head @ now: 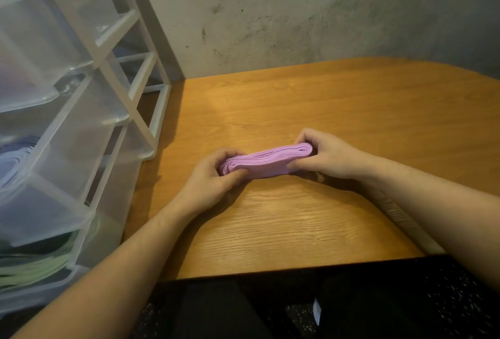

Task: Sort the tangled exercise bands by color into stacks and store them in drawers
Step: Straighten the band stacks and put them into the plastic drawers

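Observation:
A flat stack of pink exercise bands [266, 163] is held just above the wooden table [311, 106], lying left to right. My left hand [213, 176] grips its left end, with the thumb on the near side and the fingers curled behind. At the right end my right hand [322, 154] does the same, thumb in front. At the left stands a clear plastic drawer unit [89, 73] in a white frame. Light blue bands [13, 162] lie in one drawer and green bands [35, 268] in a lower one.
A grey concrete wall [297, 19] rises behind the table. The drawer unit stands against the table's left edge, with several drawers pulled out toward me. Dark clothing [297, 303] fills the bottom of the view at the table's near edge.

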